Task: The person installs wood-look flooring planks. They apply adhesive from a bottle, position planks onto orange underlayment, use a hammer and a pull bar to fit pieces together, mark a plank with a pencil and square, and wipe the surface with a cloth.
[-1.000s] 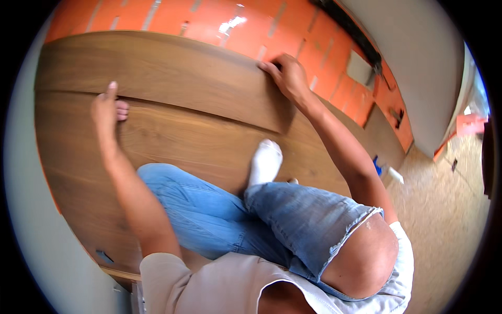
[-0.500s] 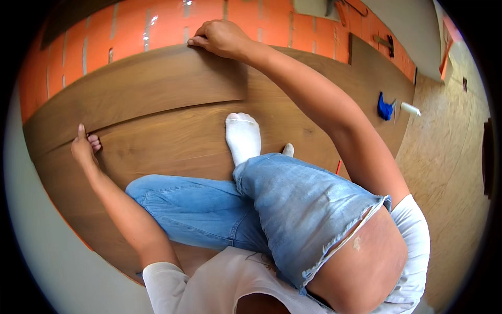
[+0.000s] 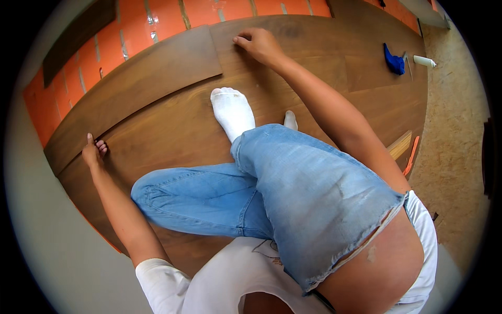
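A loose brown wood floor plank [image 3: 151, 73] lies across the laid boards, a dark shadow gap along its near edge. Near the plank's left end, my left hand [image 3: 94, 150] grips that edge, thumb on top and fingers curled. My right hand [image 3: 260, 46] is apart from the plank, just past its right end, over the laid wood floor [image 3: 172, 112]. Its fingers are bent and drawn together, and I see nothing in them. My bent leg in blue jeans and a white-socked foot [image 3: 232, 110] sit in front of the plank.
Orange underlayment [image 3: 167, 15] with grey strips shows beyond the boards. Another dark plank [image 3: 78, 39] lies at the far left. To the right are a blue cloth-like item [image 3: 394, 60], a white tube [image 3: 424, 61], a short wood piece [image 3: 400, 145] and bare particle board [image 3: 449, 131].
My right hand has let go of the plank's far edge and moved right, past its end. My left hand stays at the near edge. The view has shifted.
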{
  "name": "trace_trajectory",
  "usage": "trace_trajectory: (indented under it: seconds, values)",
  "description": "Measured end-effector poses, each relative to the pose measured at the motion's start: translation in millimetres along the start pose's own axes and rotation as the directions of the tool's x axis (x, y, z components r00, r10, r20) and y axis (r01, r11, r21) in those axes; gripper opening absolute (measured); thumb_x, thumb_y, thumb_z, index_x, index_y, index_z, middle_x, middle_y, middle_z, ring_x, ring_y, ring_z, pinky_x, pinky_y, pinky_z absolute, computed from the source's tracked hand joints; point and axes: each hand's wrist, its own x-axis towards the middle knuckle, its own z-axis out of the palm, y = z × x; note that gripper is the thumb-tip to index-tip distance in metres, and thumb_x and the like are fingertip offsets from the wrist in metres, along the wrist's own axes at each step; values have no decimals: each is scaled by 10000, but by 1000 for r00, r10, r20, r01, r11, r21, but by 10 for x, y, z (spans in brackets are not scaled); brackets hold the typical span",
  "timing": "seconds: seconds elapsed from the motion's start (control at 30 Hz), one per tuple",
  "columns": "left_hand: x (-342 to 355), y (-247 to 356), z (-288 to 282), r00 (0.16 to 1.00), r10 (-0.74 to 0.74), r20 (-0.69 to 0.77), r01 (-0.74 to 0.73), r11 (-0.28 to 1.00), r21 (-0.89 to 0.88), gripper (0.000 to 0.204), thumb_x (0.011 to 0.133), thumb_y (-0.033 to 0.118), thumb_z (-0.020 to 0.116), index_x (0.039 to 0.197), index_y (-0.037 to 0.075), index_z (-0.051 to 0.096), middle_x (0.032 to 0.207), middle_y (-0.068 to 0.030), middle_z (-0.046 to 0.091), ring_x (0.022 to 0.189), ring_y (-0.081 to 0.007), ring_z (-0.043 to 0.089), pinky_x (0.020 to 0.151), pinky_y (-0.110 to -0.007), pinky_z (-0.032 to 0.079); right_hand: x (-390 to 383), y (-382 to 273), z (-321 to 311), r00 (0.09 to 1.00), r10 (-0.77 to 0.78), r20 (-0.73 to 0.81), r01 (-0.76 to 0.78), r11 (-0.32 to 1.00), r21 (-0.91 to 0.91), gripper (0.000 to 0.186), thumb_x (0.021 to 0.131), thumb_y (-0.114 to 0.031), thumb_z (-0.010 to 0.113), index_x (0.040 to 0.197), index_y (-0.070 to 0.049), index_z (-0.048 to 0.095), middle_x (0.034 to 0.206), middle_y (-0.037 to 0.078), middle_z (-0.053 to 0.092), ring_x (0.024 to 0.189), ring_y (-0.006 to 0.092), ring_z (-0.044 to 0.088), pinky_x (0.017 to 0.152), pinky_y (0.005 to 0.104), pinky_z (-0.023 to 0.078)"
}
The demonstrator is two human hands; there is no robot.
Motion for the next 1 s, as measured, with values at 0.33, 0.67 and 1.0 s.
trace_trajectory:
  seconds: [0.33,0.67,1.0]
  values:
    - [-337,110,99,994,105,-23,-100,982,161,569,950,553,658,884,-12,649,571,-82,541,432,-162,522,409,-323,418,-31,-120,221,988,-19,152,31,997,-77,401,968,-414,633,972,-34,760,899,161,747,811,336,699,758,426,538]
    - [-412,-642,-892,437,870,-227,-433,425,795,371,926,283,692,1216,59,634,1192,-159,621,1132,-359,569,972,-457,474,-133,-547,420,943,-43,331,101,982,-160,366,949,-343,712,860,12,716,741,169,688,668,231,645,624,399,487]
    - [-564,-890,-1238,530,709,-466,-382,690,615,337,925,158,603,1226,9,640,1276,-177,610,1213,-372,551,1059,-492,425,-107,-903,200,828,102,552,-4,984,-176,366,977,-293,689,892,63,684,730,59,623,706,127,547,650,327,468]
